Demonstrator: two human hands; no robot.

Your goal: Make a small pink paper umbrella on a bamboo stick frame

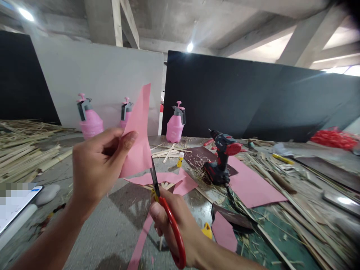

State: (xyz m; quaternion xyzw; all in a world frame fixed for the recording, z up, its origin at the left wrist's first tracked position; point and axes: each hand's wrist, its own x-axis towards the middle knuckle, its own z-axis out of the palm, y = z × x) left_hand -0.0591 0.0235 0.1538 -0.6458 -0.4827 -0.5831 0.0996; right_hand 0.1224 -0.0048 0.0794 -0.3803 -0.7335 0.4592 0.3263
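My left hand (97,165) pinches a piece of pink paper (140,138) between thumb and fingers and holds it upright. Below and to its right, my right hand (176,215) is closed around a pair of scissors (173,225) with red handles. The dark blades point up at the paper's lower right corner; I cannot tell whether they touch it. Something small and yellow shows at the scissors' pivot. Behind the blades are pink paper offcuts (187,183) and thin pale strips, partly hidden by my hand. A long pink paper strip (140,243) lies beneath.
A cordless drill (222,157) stands right of centre, beside a pink sheet (254,183). A glue stick (180,160) stands mid-table. Pink spray bottles (174,127) line the back. Bamboo strips (25,153) pile up at left, more scraps at right. A phone (17,210) leans at left.
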